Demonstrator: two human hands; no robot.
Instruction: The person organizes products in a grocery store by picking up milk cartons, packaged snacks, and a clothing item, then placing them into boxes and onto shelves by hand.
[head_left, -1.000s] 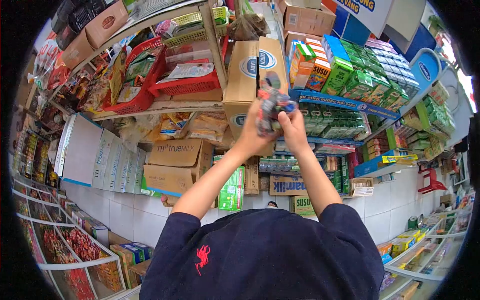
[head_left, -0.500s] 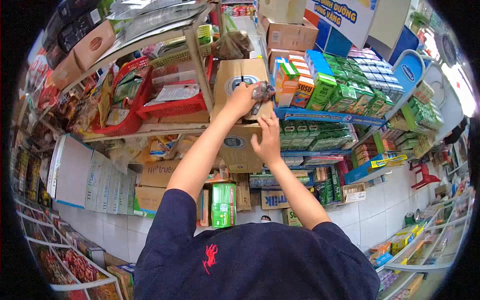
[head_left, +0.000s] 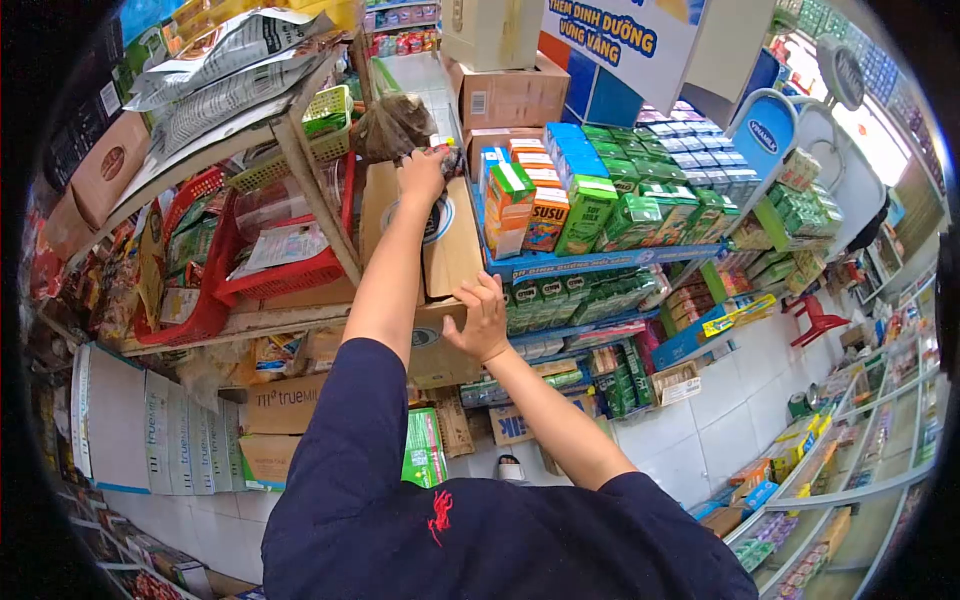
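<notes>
A brown cardboard carton (head_left: 455, 262) with a round blue-and-white logo stands in front of me. My left hand (head_left: 421, 180) is over its far end, fingers closed round a small dark, shiny object (head_left: 452, 160). What that object is I cannot make out, as the hand covers much of it. At the carton's near right corner rests my right hand (head_left: 481, 318), its fingers spread and the fingertips touching the top edge. A lower carton (head_left: 430, 362) sits beneath the first one.
To the right, a blue shelf (head_left: 600, 262) carries green, orange and blue drink cartons (head_left: 587, 212). Red baskets (head_left: 285, 275) and a metal-framed rack (head_left: 310, 190) stand close on the left. Farther back are stacked boxes (head_left: 515, 95). A red stool (head_left: 815, 320) is on the tiled floor.
The view has shifted, so the surroundings sit further left. My left hand has moved with its object to the carton's far end. My right hand stays at the near corner.
</notes>
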